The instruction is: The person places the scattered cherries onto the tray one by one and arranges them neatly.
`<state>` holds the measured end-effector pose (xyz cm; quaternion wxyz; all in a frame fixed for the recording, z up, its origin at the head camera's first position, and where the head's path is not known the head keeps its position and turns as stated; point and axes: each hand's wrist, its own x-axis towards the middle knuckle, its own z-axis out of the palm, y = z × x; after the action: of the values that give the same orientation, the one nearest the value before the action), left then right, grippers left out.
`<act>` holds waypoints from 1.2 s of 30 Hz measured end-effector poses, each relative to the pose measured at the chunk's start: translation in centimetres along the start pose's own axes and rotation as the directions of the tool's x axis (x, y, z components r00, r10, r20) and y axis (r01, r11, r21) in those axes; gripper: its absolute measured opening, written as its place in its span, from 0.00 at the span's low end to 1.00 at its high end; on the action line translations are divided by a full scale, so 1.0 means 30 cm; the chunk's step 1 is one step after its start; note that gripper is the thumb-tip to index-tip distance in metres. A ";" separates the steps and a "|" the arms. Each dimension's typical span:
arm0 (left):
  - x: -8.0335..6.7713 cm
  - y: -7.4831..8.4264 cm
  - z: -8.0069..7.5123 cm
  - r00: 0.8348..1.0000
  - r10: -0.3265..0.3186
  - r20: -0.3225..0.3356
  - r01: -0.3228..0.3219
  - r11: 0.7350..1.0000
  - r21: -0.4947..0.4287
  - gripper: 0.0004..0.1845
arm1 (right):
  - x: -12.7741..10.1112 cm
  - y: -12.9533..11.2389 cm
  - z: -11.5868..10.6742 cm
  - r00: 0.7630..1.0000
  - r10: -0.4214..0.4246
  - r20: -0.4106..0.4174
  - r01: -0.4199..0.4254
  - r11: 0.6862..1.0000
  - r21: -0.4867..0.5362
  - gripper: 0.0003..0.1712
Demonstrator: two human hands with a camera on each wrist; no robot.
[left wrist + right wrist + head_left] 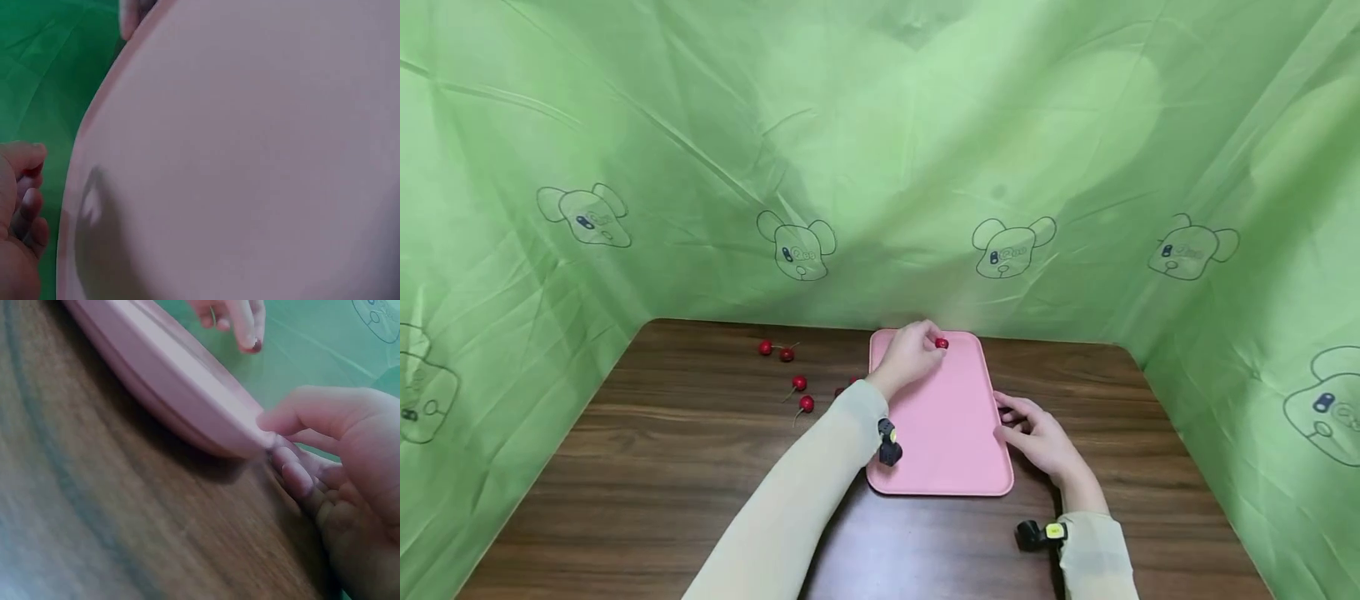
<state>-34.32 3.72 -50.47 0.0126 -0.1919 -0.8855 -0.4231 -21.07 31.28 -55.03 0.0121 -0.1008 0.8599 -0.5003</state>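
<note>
Over the far part of a pink tray (951, 433), my left hand (912, 360) pinches a small red cherry (942, 342) between thumb and fingers. In the left wrist view that hand (19, 219) is at the left edge, its fingers mostly hiding the cherry. My right hand (1037, 437) holds the tray's right rim. Seen from the right wrist, the thumb lies on top of the tray edge (240, 434) with curled fingers (297, 478) below it.
Left of the tray, several red cherries with stems lie on the dark wooden table (700, 467), among them one cherry (806, 404) near my left sleeve (820, 467). Others are partly hidden behind that sleeve. Green cloth (880, 167) printed with bear heads surrounds the table's back and sides.
</note>
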 end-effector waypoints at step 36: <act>-0.004 0.072 0.223 0.993 0.095 0.073 -0.100 0.993 0.068 0.08 | 0.004 0.008 -0.002 0.999 -0.043 0.007 0.043 0.999 0.008 0.33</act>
<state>-32.51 9.95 -53.17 0.0094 -0.2489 -0.8895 -0.3830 -21.22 31.43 -55.18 0.0048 -0.1210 0.8555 -0.5035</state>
